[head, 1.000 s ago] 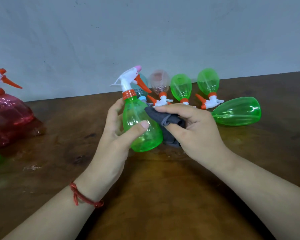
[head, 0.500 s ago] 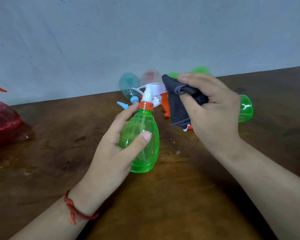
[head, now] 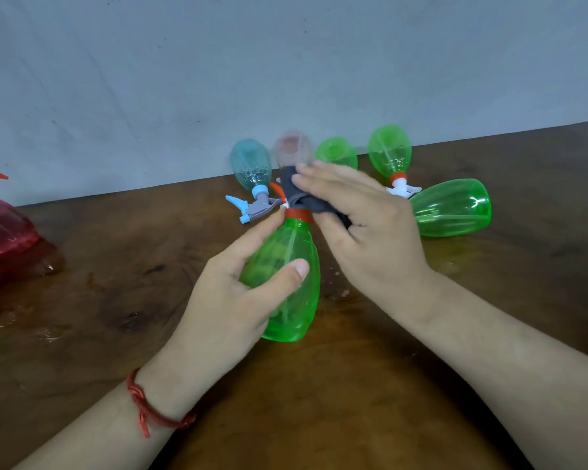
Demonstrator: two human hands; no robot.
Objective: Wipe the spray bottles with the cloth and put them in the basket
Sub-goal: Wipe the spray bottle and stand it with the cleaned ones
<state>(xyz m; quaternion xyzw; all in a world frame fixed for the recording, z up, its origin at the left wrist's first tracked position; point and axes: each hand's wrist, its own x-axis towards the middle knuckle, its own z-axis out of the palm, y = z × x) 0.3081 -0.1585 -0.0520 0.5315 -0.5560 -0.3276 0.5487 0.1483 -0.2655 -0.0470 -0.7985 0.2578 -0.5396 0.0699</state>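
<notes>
Left hand (head: 238,293) grips the green bottle (head: 287,283); right hand (head: 364,228) presses the cloth (head: 299,198) over its sprayer (bare tabletop (head: 319,401) nearer).

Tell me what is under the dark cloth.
The cloth covers the spray head of the green bottle that the left hand grips. Only its orange collar shows; the rest is hidden by the cloth and the right hand.

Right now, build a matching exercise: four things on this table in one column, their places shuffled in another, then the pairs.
1 cloth
2 teal bottle
3 red bottle
4 nearest green bottle

A far left edge
B gripped by the left hand
C under the right hand
D against the wall

Pairs: 1-C, 2-D, 3-A, 4-B
</notes>
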